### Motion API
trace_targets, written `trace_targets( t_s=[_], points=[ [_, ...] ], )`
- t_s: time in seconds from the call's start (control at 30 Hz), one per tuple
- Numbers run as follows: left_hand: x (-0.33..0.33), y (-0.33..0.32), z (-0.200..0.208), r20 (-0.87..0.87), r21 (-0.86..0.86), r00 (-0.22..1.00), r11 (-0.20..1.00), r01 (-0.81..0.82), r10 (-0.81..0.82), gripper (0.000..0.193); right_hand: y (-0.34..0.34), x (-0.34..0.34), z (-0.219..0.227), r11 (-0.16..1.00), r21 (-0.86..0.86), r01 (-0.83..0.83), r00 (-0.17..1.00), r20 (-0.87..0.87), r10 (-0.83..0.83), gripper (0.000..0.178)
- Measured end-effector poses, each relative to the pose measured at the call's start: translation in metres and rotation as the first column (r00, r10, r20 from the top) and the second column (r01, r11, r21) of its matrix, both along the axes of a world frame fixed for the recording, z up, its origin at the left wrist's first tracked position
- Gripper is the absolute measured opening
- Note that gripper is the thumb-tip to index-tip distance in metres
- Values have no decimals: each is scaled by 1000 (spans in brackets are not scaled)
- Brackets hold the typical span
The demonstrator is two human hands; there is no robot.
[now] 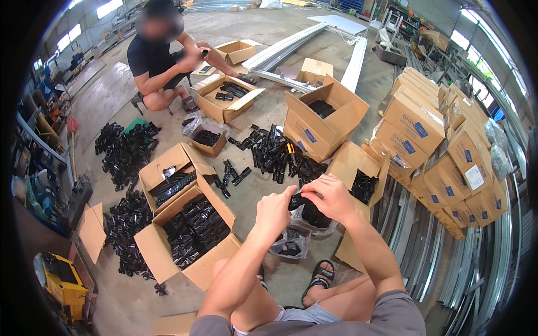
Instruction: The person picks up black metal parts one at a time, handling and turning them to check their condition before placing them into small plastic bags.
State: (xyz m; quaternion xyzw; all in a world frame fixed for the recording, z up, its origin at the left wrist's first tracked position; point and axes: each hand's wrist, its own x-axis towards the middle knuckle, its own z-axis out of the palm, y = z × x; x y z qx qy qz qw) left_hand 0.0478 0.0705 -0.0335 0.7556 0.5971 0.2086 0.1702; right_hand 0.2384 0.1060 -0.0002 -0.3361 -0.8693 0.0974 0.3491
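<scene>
My left hand (274,211) and my right hand (332,197) meet in front of me, fingers pinched together. Between the fingertips is a small thing with a pale edge, too small to name. Just under the hands, a clear plastic bag (332,231) holds small black parts (315,215). A second clear bag (292,255) with black pieces lies nearer my feet. Beyond my hands spreads a loose heap of black plastic parts (274,150), with a yellow-orange handled tool (291,150) on it. On the right, an open carton (348,159) contains more black pieces (364,186).
Open cartons of black parts (196,229) stand at the left, beside piles (130,229) on the floor. A co-worker (159,61) sits at the far left, holding a black part. Stacked closed cartons (412,126) and long metal profiles (403,224) line the right.
</scene>
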Motion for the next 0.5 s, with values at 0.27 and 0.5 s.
trace_targets(
  t_s=[0.27,0.5],
  points=[
    [-1,-4,1,-10,35,1000,999,20,-19,69,0,-2,-15,992,116,-53,976,218,26,6],
    [-6,-11,7,-2,1,1000,1000,27,-27,58,-9,-6,-12,994,99,-55,965,260,28,4]
  ],
)
